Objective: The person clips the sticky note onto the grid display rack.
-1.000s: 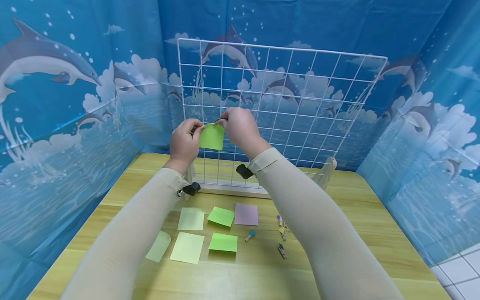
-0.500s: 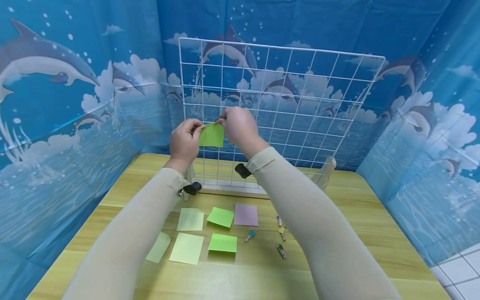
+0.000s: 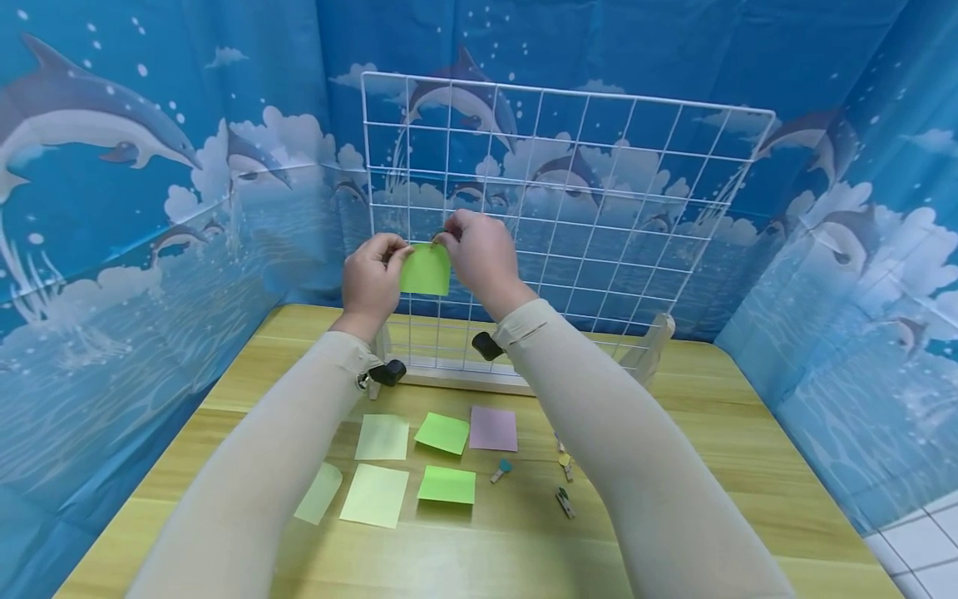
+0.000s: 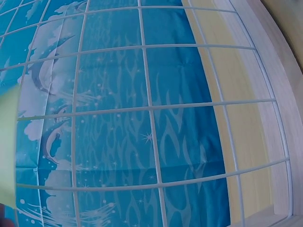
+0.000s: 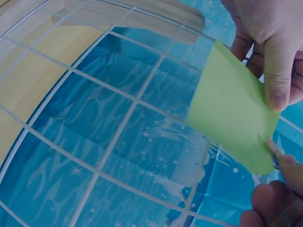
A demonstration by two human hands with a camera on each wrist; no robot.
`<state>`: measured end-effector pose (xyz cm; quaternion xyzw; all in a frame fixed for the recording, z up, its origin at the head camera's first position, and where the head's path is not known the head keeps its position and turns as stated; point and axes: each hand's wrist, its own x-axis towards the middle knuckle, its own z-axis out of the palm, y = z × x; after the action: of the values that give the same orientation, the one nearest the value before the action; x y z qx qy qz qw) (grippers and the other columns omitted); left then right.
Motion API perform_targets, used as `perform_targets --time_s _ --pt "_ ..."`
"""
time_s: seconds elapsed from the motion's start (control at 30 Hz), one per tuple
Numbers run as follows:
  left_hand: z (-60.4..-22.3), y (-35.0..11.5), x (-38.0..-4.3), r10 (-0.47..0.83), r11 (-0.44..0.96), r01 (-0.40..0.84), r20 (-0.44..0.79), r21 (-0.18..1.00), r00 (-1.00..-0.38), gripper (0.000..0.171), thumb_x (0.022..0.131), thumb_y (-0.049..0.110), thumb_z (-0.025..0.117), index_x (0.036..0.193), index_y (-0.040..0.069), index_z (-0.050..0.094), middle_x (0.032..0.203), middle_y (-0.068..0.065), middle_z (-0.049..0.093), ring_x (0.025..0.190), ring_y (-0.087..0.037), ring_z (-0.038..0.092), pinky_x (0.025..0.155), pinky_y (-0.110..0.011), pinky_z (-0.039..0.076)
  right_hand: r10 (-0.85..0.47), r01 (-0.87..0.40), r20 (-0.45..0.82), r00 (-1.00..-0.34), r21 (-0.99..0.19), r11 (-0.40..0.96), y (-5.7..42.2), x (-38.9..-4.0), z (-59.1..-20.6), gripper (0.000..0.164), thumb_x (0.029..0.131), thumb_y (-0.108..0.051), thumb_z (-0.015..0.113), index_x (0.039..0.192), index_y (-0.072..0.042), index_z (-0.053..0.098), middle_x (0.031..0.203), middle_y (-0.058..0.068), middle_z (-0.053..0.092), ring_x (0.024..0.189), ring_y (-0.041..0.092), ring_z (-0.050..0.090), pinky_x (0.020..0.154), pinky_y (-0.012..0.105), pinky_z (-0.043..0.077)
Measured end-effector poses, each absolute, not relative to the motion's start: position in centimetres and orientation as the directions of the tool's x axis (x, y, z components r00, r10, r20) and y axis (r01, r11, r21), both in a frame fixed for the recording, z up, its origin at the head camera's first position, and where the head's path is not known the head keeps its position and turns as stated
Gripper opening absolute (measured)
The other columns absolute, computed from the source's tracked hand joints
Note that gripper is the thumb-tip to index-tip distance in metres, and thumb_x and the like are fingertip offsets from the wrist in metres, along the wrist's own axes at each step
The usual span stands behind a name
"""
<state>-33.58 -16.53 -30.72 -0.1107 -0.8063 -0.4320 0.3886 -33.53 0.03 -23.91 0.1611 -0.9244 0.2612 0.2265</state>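
A bright green sticky note (image 3: 425, 270) is held up against the left part of a white wire grid (image 3: 569, 93). My left hand (image 3: 372, 281) pinches its upper left corner between thumb and fingers. At the upper right corner, my right hand (image 3: 485, 256) pinches a small wooden clothespin (image 5: 273, 147), whose tip meets the note's edge in the right wrist view. Whether the clothespin also bites on a wire cannot be told. Only a pale green strip of the note (image 4: 7, 151) shows in the left wrist view.
On the wooden table (image 3: 419, 557) lie pale yellow notes (image 3: 374, 496), green notes (image 3: 446, 485) and a purple note (image 3: 493, 429). A blue-topped clothespin (image 3: 501, 471) and several others, including a dark-topped clothespin (image 3: 565, 502), lie right. The grid's wooden base (image 3: 464, 378) stands behind; dolphin-print curtains surround it.
Both hands keep their hold on the note and clothespin, nearly in the same place. The right fingers shift slightly at the corner, and the head view moves a little.
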Motion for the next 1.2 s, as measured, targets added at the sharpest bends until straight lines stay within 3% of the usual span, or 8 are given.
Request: perform_targets --time_s 0.27,0.73,0.8,0.87,1.0,1.2 --pt "-30.5 -16.3 -33.5 -0.159 0.594 0.511 0.713 0.622 -0.683 0.021 0.105 0.027 0.067 0.102 0.008 0.073 0.097 -0.011 0.074 0.084 -0.024 0.064 0.074 -0.035 0.051 -0.250 -0.503 0.581 -0.774 -0.326 0.801 0.6 -33.6 -24.5 0.021 0.107 -0.025 0.064 0.120 -0.015 0.077 0.118 0.003 0.077 0.105 0.020 0.073 0.091 0.033 0.061" --pt "-30.6 -16.6 -33.7 -0.168 0.592 0.479 0.681 0.648 -0.713 0.022 0.106 0.030 0.066 0.105 0.009 0.073 0.097 -0.009 0.074 0.082 -0.022 0.063 0.071 -0.033 0.049 -0.317 -0.526 0.541 -0.779 -0.288 0.801 1.3 -33.5 -25.0 0.032 0.112 -0.021 0.054 0.138 -0.018 0.071 0.135 0.004 0.073 0.117 0.022 0.071 0.096 0.035 0.060" --pt "-30.6 -16.5 -33.6 -0.168 0.593 0.477 0.679 0.648 -0.715 0.023 0.106 0.031 0.065 0.105 0.009 0.073 0.097 -0.010 0.074 0.082 -0.023 0.064 0.071 -0.033 0.049 -0.316 -0.532 0.541 -0.779 -0.304 0.790 1.5 -33.5 -25.1 0.032 0.112 -0.021 0.053 0.139 -0.019 0.071 0.136 0.004 0.073 0.108 0.021 0.072 0.089 0.033 0.060" --pt "-30.6 -16.5 -33.6 -0.169 0.592 0.472 0.673 0.653 -0.720 0.023 0.106 0.031 0.065 0.106 0.009 0.073 0.098 -0.010 0.074 0.082 -0.022 0.064 0.071 -0.033 0.049 -0.314 -0.539 0.538 -0.782 -0.332 0.774 1.6 -33.6 -25.3 0.033 0.112 -0.022 0.053 0.140 -0.020 0.070 0.137 0.004 0.072 0.089 0.022 0.071 0.076 0.032 0.057" --pt "-30.6 -16.5 -33.5 -0.167 0.589 0.467 0.665 0.660 -0.728 0.024 0.106 0.032 0.065 0.108 0.009 0.073 0.098 -0.009 0.075 0.083 -0.022 0.065 0.071 -0.032 0.050 -0.303 -0.539 0.511 -0.804 -0.413 0.734 1.9 -33.8 -25.5 0.034 0.112 -0.024 0.055 0.143 -0.022 0.068 0.137 0.003 0.072 0.055 0.022 0.049 0.053 0.031 0.041" --pt "-30.6 -16.7 -33.4 -0.152 0.579 0.479 0.665 0.659 -0.731 0.025 0.106 0.031 0.065 0.112 0.008 0.071 0.100 -0.010 0.075 0.086 -0.023 0.067 0.071 -0.033 0.051 -0.297 -0.534 0.481 -0.825 -0.495 0.685 2.2 -33.7 -25.6 0.035 0.110 -0.025 0.058 0.145 -0.025 0.066 0.135 0.002 0.073 0.045 0.016 0.038 0.047 0.027 0.035"
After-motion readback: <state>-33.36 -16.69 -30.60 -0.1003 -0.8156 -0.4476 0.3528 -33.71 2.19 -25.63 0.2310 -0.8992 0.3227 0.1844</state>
